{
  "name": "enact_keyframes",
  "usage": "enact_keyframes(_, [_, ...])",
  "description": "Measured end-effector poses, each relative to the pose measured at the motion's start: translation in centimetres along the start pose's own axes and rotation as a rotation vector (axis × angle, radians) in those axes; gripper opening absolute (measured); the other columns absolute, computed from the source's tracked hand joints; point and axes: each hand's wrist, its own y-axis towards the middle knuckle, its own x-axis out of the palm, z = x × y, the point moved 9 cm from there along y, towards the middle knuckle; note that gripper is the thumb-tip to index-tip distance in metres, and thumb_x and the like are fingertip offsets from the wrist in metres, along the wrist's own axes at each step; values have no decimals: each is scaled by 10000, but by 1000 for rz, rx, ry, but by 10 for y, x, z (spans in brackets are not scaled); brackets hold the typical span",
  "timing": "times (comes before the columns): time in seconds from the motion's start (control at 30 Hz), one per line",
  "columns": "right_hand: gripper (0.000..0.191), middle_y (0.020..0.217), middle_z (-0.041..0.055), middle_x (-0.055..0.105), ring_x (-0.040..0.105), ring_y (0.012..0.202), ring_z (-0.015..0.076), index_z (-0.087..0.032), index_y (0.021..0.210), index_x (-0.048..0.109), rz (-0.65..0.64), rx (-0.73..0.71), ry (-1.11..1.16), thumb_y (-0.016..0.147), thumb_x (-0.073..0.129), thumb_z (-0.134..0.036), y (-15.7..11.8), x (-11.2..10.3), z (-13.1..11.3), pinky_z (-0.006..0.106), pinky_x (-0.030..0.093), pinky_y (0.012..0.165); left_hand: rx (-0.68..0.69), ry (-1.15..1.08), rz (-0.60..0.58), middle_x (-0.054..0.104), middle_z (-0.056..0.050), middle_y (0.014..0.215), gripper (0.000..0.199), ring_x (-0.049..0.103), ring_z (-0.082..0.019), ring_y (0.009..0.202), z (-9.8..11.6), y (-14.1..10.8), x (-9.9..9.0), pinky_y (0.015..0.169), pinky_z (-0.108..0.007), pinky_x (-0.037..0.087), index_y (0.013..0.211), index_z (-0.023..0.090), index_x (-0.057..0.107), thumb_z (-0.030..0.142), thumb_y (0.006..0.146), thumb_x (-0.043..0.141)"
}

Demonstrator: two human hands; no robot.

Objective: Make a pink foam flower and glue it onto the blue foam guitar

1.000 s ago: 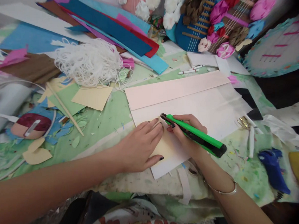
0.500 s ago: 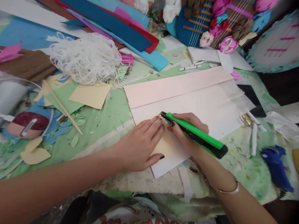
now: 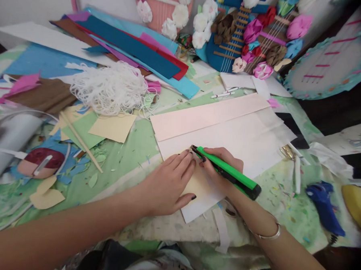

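A green and black utility knife [image 3: 230, 170] lies in my right hand [image 3: 219, 167], its tip pointing to the upper left, close to my left fingertips. My left hand [image 3: 173, 181] rests flat with its thumb spread, pressing on a cream paper piece [image 3: 200, 184]. Under it lies a large white sheet [image 3: 229, 133]. A pale pink strip [image 3: 208, 114] stretches along the sheet's upper edge. What the blade tip touches is too small to tell.
White cord [image 3: 110, 87] is heaped at the upper left, near coloured paper strips [image 3: 127, 41]. At the right sits a blue glue gun [image 3: 324, 207]. A wooden stick [image 3: 81, 142] lies left. Decorated paper guitars [image 3: 230, 41] stand behind.
The camera view has tilted up and shifted slightly, so more of the guitars shows. Both hands and the knife keep nearly the same place on the paper.
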Motion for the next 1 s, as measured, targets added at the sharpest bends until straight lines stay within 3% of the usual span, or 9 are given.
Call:
enact_keyframes(0.3, [137, 799, -5, 726, 679, 635, 144, -263, 936, 638, 60, -16, -84, 808, 594, -287, -4, -2, 0, 251, 550, 580, 0, 18, -8, 348, -266, 1426, 675, 245, -363, 1367, 0, 0, 0, 1093, -487, 240, 1365, -4, 325, 480, 896, 366])
enact_keyframes(0.63, [136, 827, -1, 728, 681, 646, 146, -264, 939, 626, 56, -29, -57, 807, 595, -270, -4, -1, -1, 266, 548, 605, 8, 44, -7, 354, -257, 1427, 670, 261, -370, 1361, 1, 0, 0, 1096, -477, 234, 1357, -5, 345, 477, 893, 375])
enact_keyframes(1.0, [146, 819, -9, 726, 670, 640, 119, -241, 932, 627, 69, -144, -109, 794, 590, -211, -4, -4, -11, 210, 523, 570, 14, 65, -14, 354, -264, 1426, 683, 270, -379, 1355, 1, 0, 0, 1092, -478, 233, 1366, -13, 348, 488, 901, 353])
